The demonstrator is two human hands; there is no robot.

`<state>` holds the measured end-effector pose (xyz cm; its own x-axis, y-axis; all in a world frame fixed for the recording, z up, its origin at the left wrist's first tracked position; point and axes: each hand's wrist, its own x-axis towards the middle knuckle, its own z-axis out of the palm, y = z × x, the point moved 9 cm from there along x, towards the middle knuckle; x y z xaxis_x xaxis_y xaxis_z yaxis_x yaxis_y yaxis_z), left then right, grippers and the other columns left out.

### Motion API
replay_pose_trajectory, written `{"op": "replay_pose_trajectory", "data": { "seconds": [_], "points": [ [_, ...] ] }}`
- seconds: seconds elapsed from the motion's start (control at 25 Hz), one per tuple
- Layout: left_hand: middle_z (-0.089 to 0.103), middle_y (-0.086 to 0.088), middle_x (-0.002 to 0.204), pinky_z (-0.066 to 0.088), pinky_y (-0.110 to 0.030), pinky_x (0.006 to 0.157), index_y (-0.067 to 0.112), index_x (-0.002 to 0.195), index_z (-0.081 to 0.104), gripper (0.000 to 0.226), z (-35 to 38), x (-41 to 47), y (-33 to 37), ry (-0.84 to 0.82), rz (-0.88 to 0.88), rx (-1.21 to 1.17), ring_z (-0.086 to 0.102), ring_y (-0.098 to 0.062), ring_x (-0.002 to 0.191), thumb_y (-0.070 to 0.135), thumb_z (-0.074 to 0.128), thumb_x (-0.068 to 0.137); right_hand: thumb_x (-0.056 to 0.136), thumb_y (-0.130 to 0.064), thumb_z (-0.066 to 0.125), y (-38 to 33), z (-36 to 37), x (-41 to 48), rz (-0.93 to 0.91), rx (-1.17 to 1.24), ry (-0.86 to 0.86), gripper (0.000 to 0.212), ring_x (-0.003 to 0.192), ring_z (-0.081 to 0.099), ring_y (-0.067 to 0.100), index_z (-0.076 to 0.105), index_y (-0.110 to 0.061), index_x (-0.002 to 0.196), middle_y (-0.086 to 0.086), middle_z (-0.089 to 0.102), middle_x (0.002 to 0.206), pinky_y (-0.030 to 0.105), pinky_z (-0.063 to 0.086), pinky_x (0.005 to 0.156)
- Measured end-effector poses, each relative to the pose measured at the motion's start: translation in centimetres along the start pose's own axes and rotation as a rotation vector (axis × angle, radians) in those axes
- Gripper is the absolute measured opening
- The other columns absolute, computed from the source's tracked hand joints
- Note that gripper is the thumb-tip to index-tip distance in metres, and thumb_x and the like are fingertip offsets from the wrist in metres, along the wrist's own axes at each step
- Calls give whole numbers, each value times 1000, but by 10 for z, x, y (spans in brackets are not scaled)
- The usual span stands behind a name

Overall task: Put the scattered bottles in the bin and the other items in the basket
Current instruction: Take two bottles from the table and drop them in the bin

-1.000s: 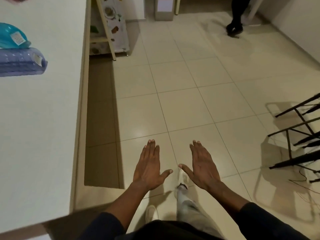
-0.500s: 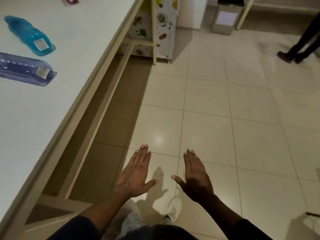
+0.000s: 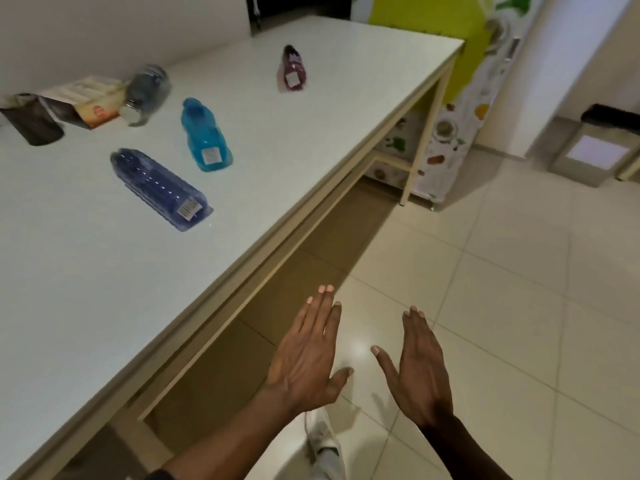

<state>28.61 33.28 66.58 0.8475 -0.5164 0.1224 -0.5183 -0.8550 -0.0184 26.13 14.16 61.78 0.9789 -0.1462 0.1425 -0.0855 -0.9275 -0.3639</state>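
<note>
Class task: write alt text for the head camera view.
Two empty open hands, left hand and right hand, hover over tiled floor beside a white table where a purple bottle, blue bottle and maroon bottle lie.

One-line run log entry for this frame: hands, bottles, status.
left hand open, empty | right hand open, empty | both off table | four bottles lying on it | none picked yet
</note>
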Motion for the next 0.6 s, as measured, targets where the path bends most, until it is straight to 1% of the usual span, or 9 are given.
{"op": "replay_pose_trajectory", "data": {
  "seconds": [0.08,0.2,0.28,0.36,0.44,0.52,0.6],
  "points": [
    [-4,-21,175,15,-51,132,1,164,19,109,-25,40,-29,66,-90,-1,-5,-34,163,69,55,87,99,-74,34,-14,-7,45,-43,36,20,89,160,8,16,19,-13,163,2,12,173,45,27,127],
    [-5,-20,176,11,-49,131,3,165,16,108,-63,94,-71,167,-203,-34,-6,-33,164,68,54,88,99,-75,34,-44,-24,114,-134,69,50,88,160,6,14,17,-17,163,-1,11,173,41,24,127],
    [-4,-20,176,13,-50,131,3,165,16,106,-83,118,-98,215,-264,-47,-5,-33,164,67,52,90,100,-73,37,-73,-34,156,-220,83,67,86,160,5,14,15,-19,163,-1,9,173,40,23,127],
    [-6,-20,175,13,-51,132,3,166,16,102,-97,134,-127,234,-336,-51,-7,-32,164,67,48,93,100,-69,43,-105,-43,199,-265,137,84,84,160,7,14,15,-21,163,0,11,173,41,21,127],
    [-7,-20,175,12,-52,132,3,166,14,100,-110,138,-158,239,-434,-71,-8,-32,164,65,47,95,100,-69,44,-138,-56,231,-288,244,108,82,159,12,14,18,-23,162,0,17,172,40,21,125],
    [-5,-19,175,14,-53,132,3,166,15,100,-120,138,-192,263,-566,-83,-5,-32,164,67,49,97,98,-72,43,-172,-63,258,-344,322,123,80,155,24,17,23,-25,160,2,25,169,42,28,122],
    [-2,-17,176,16,-54,132,5,167,16,103,-128,132,-226,293,-709,-91,-1,-32,164,71,51,95,97,-71,48,-205,-61,282,-420,385,102,77,149,34,20,27,-27,157,2,31,164,48,41,117]
  ]
}}
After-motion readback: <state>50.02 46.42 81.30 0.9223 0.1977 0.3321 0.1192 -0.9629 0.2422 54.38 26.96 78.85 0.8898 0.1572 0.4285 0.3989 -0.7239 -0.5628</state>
